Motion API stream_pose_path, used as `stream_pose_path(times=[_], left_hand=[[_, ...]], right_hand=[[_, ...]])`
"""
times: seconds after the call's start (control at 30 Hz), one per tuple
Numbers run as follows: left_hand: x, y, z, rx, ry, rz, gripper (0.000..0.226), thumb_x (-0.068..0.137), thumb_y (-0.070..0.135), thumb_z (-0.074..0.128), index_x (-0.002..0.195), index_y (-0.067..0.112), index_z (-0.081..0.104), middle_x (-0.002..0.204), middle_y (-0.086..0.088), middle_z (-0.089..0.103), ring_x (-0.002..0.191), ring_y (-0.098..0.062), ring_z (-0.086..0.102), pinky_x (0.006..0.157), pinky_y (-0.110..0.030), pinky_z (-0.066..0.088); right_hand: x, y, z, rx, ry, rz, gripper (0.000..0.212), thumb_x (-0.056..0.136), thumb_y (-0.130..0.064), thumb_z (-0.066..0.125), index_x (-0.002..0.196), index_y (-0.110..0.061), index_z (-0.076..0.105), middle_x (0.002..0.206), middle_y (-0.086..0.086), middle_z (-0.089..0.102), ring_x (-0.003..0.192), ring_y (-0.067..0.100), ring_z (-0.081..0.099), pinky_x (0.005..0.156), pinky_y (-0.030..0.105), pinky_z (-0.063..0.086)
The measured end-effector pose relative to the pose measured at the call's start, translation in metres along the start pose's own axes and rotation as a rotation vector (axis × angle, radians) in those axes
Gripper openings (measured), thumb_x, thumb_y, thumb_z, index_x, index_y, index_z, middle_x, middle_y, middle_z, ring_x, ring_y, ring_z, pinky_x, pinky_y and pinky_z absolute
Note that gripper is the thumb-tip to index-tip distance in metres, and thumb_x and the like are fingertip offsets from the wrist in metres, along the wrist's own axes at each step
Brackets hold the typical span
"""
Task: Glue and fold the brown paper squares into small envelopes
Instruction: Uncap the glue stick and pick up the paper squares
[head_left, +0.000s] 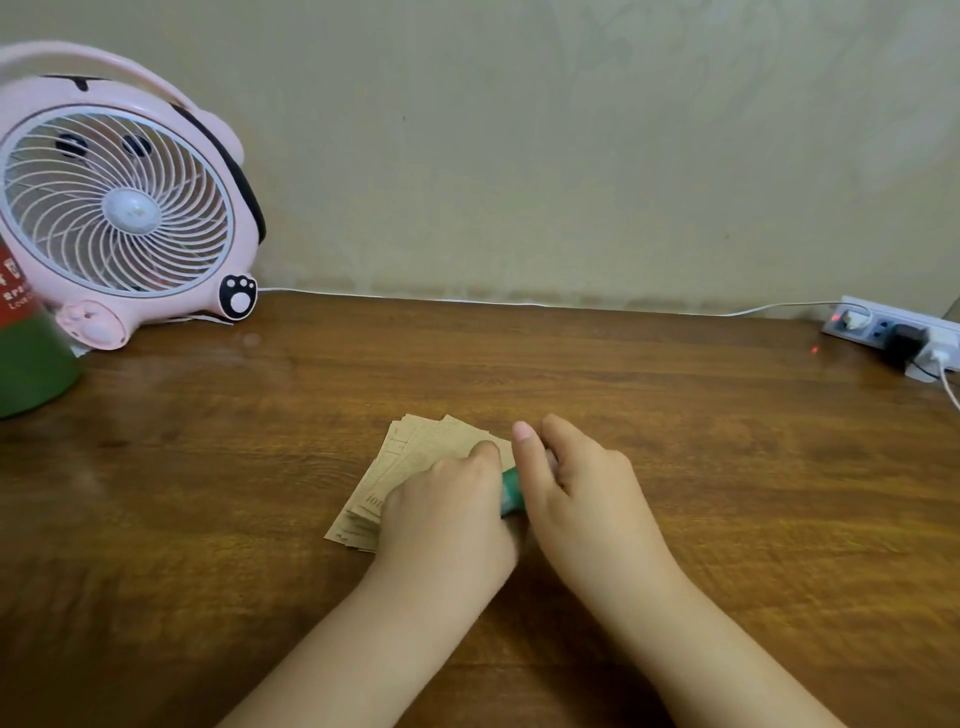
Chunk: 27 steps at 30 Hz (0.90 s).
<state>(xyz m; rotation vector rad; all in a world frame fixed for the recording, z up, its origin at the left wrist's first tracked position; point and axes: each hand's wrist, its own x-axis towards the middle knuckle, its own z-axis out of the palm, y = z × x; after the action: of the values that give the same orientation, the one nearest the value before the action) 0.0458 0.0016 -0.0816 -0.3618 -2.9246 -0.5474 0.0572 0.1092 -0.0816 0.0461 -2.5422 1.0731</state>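
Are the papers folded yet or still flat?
Flat: the papers lie fanned in a loose stack under the left hand, no folds visible.

Fan (117, 202) far left on table (675, 415) — power strip (893, 332) far right.

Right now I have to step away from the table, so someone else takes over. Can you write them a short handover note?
Left hand: rests on the stack of brown paper squares, fingers curled at a green glue stick.
Right hand: at the glue stick's other side; the grip is hidden.
The squares lie fanned on the wooden table, mid-front. Whether the stick is capped cannot be told.
Done: no folded envelope is in view.
Left: glue and fold every square.
Also there: pink fan back left, power strip back right.
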Motion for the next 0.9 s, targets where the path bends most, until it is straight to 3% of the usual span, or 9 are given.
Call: stream_pose_path(times=[0.13,0.27,0.4,0.5,0.7,0.9], left_hand=[[0.000,0.001,0.001,0.039,0.074,-0.010,0.022,0.093,0.042,0.044,0.107,0.029,0.056,0.077,0.006,0.055,0.076,-0.017,0.055,0.063,-0.027,0.037],[-0.004,0.007,0.000,0.057,0.111,0.055,0.028,0.092,0.036,0.045,0.118,0.033,0.054,0.095,0.006,0.064,0.091,-0.018,0.062,0.064,-0.026,0.036],[-0.003,0.006,-0.002,-0.027,0.096,0.096,0.016,0.086,0.032,0.048,0.098,0.026,0.057,0.083,0.002,0.063,0.081,-0.023,0.061,0.061,-0.028,0.041],[-0.001,0.003,-0.004,-0.106,0.072,0.145,0.009,0.085,0.032,0.051,0.080,0.026,0.050,0.068,0.004,0.054,0.072,-0.023,0.057,0.057,-0.029,0.039],[0.004,-0.001,-0.003,-0.200,0.067,0.159,0.011,0.083,0.027,0.056,0.073,0.022,0.054,0.066,0.003,0.057,0.068,-0.023,0.057,0.053,-0.029,0.038],[0.005,-0.005,-0.005,-0.347,-0.042,0.142,0.026,0.082,0.020,0.058,0.058,0.023,0.048,0.056,0.003,0.053,0.053,-0.015,0.051,0.047,-0.024,0.032]], right_hand=[[0.000,-0.004,0.004,0.118,-0.003,0.136,0.046,0.080,-0.062,0.047,0.069,-0.018,0.046,0.053,-0.007,0.050,0.048,0.004,0.046,0.048,0.020,0.038],[0.000,-0.004,0.006,0.275,0.016,0.179,0.041,0.087,-0.044,0.053,0.070,-0.008,0.044,0.053,-0.004,0.045,0.049,0.006,0.041,0.048,0.022,0.035],[0.003,-0.002,-0.001,0.324,-0.003,0.104,0.029,0.088,-0.021,0.050,0.069,-0.002,0.039,0.057,0.001,0.040,0.053,0.008,0.036,0.049,0.023,0.032],[0.003,0.000,-0.002,0.358,-0.050,0.051,0.031,0.089,-0.019,0.050,0.066,-0.004,0.037,0.058,0.001,0.040,0.053,0.007,0.037,0.051,0.024,0.032],[0.008,0.005,-0.003,0.429,-0.077,-0.023,0.033,0.091,-0.016,0.051,0.064,-0.005,0.037,0.060,0.003,0.040,0.057,0.010,0.038,0.055,0.030,0.034],[0.012,0.009,-0.005,0.461,-0.152,-0.100,0.030,0.084,-0.024,0.049,0.058,-0.016,0.036,0.056,-0.007,0.038,0.054,0.006,0.036,0.052,0.026,0.032]])
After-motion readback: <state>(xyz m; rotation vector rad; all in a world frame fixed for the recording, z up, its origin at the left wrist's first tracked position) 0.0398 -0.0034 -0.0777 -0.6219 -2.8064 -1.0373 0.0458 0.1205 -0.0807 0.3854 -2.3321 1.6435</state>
